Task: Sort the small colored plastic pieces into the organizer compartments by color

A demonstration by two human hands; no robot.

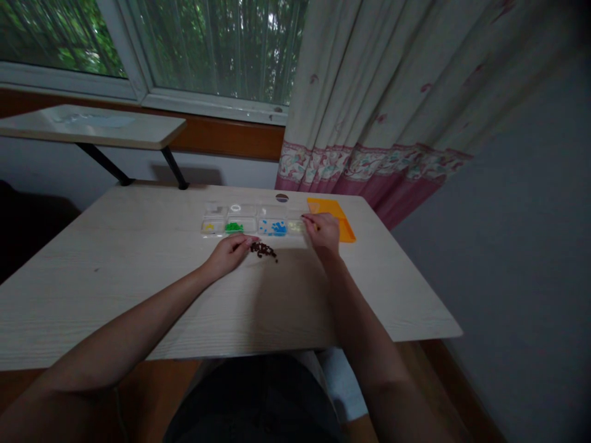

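Note:
My left hand [228, 253] rests on the table at the left end of a small pile of dark brown beads [264, 249]. Its thumb and fingers are drawn together at the pile; whether a bead is between them is hidden. Over the right end of a row of clear boxes, my right hand [324, 231] is closed in a pinch. A tiny dark spot shows at its fingertips, too small to name. Below these fingers lie pale beads [295, 227]. The other boxes hold blue beads [278, 228], green beads [234, 227] and a few yellow beads [209, 227].
An orange tray [347, 229] lies just right of my right hand. A round hole cover [282, 197] sits behind the boxes on the wooden table [138, 295]. At the back left a raised shelf [152, 132] stands on black legs. A curtain [351, 123] hangs behind.

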